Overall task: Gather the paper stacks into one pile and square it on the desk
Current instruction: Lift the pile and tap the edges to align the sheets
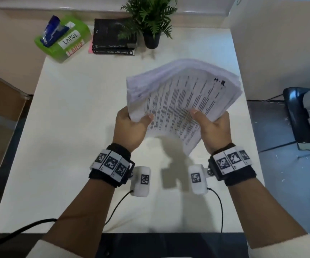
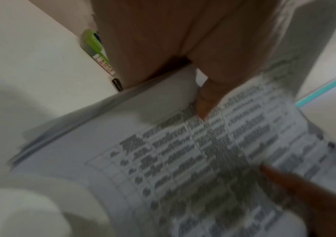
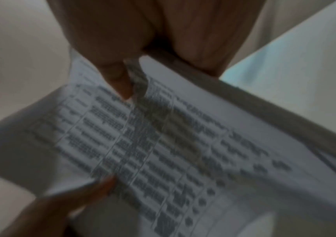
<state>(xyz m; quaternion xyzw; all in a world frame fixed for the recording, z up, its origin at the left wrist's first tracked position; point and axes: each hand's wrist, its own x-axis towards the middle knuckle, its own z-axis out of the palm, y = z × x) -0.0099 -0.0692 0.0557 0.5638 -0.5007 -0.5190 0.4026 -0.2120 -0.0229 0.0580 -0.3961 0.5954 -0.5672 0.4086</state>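
One thick paper pile (image 1: 183, 98) is held up in the air over the middle of the white desk (image 1: 72, 127), clear of its surface and casting a shadow below. The sheets are thin white printer paper, the top one covered with rows of black printed text set in a ruled table, too blurred to read. The pile is bowed rather than flat, and its far edges are fanned and uneven, so the sheets are not squared. Its long axis runs from the person toward the far right corner of the desk, the far end raised.

The left hand (image 1: 130, 127) grips the near left edge, thumb (image 2: 205, 102) on the printed face and fingers beneath. The right hand (image 1: 212, 129) grips the near right edge likewise, thumb (image 3: 120, 80) pressed on top.
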